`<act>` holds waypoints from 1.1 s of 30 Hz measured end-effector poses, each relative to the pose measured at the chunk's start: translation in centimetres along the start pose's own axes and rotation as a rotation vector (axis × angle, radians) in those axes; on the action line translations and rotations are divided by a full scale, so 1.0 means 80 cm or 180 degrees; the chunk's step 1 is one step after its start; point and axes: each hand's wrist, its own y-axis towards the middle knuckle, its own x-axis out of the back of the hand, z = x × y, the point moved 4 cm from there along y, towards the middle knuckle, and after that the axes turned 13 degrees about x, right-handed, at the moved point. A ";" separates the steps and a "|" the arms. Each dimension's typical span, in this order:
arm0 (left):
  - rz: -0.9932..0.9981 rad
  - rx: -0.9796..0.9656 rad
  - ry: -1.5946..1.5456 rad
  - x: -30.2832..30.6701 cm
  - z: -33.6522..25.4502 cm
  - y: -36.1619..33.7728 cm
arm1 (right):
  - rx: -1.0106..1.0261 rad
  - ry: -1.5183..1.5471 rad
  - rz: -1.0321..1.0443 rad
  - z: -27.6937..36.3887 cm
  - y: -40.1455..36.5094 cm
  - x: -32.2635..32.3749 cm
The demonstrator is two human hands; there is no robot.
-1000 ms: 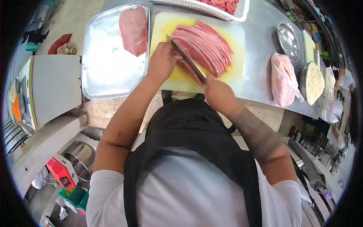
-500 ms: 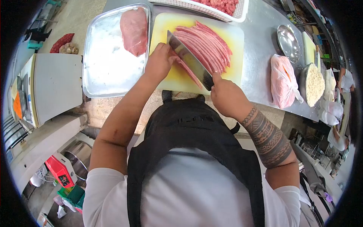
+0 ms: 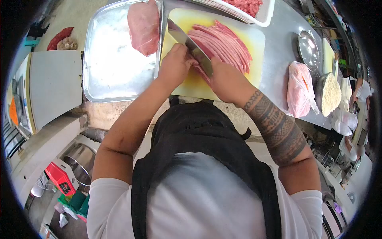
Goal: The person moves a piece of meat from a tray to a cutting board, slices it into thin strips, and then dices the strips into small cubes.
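Observation:
My right hand [image 3: 229, 81] is wrapped round the handle of a broad-bladed cleaver [image 3: 190, 44], whose blade slants across the cutting board. With its fingers curled, my left hand [image 3: 175, 65] grips a thin piece of raw meat [image 3: 202, 74] close beside the blade; most of that piece is hidden by my hands. Beyond the cleaver, a fanned row of sliced raw meat [image 3: 225, 44] lies on the yellow-and-white cutting board [image 3: 255, 46]. To the left, a large metal tray [image 3: 107, 59] holds a whole slab of raw meat [image 3: 144, 28].
A white basket [image 3: 267, 14] of minced meat [image 3: 247, 5] stands at the back. On the right of the metal table are a pink-filled plastic bag [image 3: 299, 89], a metal bowl [image 3: 308, 49] and a bowl of pale crumbs [image 3: 331, 95]. Another person's arm [image 3: 356, 93] shows far right.
My right hand and the cleaver have moved left and slightly away from me, nearer my left hand. The view has shifted a little, and more of the thin piece is covered.

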 end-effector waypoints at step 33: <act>0.0192 0.0151 0.0262 0.004 -0.004 -0.001 | -0.0375 0.0092 -0.0315 -0.025 -0.055 -0.071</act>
